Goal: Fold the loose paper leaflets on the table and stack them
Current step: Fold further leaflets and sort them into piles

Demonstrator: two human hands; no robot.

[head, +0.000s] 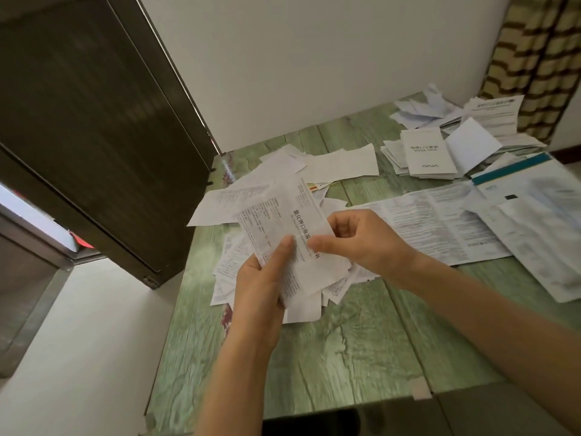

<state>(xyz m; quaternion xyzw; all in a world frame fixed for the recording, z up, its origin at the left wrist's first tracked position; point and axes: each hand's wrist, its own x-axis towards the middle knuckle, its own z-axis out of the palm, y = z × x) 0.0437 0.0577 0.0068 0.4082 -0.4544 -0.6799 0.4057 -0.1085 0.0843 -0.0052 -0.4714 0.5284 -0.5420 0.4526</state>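
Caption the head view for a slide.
The left hand and right hand grip a printed leaflet above loose papers on a green table; folded leaflets sit stacked beyond.

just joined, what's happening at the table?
A person is working through paper leaflets with bare hands. Both hands hold one printed leaflet above the green table: the left hand grips its lower part, the right hand pinches its right edge. A loose pile of papers lies beneath and behind it. A stack of folded leaflets sits at the far right, and a large unfolded sheet lies spread out on the right.
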